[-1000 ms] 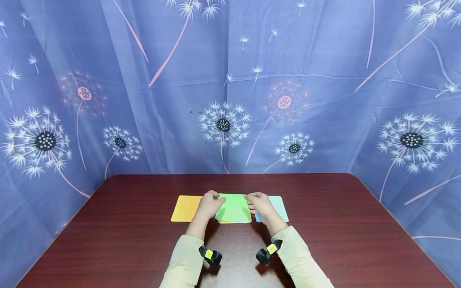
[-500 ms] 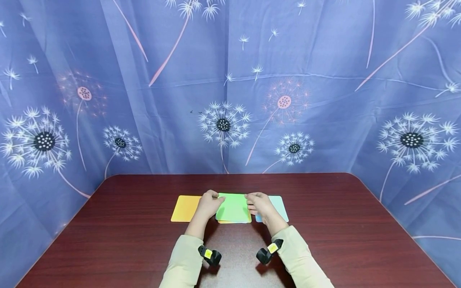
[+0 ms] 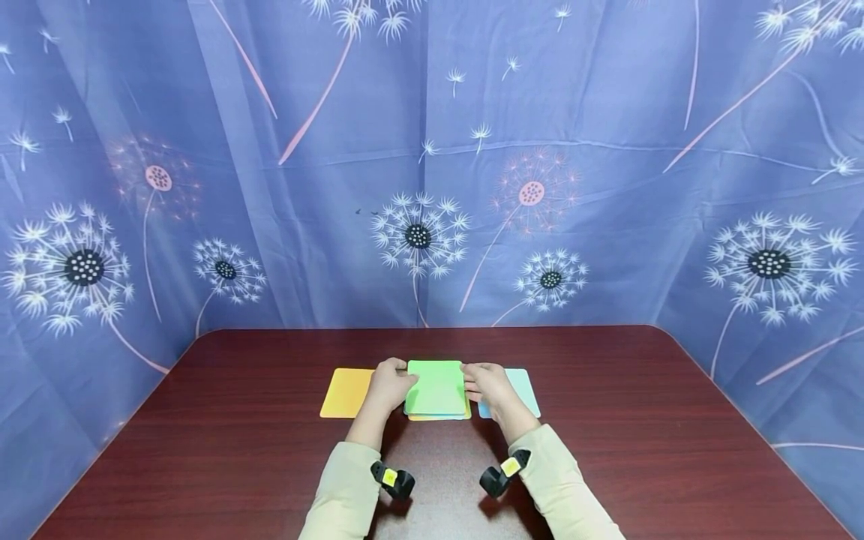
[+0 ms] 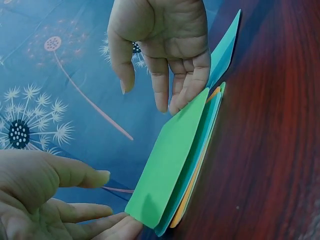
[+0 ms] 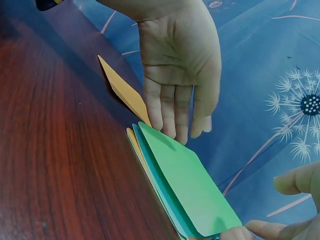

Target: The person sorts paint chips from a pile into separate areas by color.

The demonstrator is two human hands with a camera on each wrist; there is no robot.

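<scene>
A green card (image 3: 436, 387) lies at the top of a small stack in the middle of the table, a little askew to the cards under it. Teal and orange card edges (image 4: 190, 190) show beneath it. My left hand (image 3: 389, 386) is at the green card's left side, its fingertips touching the edge and its thumb held apart in the left wrist view. At the opposite edge, my right hand (image 3: 487, 382) touches the card with its fingertips, thumb also apart. In the right wrist view, the green card (image 5: 187, 180) stands slightly off the teal card below.
A yellow-orange card (image 3: 346, 392) lies left of the stack, partly behind my left hand. To the right lies a light blue card (image 3: 523, 390), partly covered by my right hand. A patterned blue curtain (image 3: 432, 165) hangs behind the dark red table (image 3: 202, 450).
The green card has shifted slightly away from me, so more of the cards beneath shows at the near edge. My left hand has moved slightly left, its thumb less over the card.
</scene>
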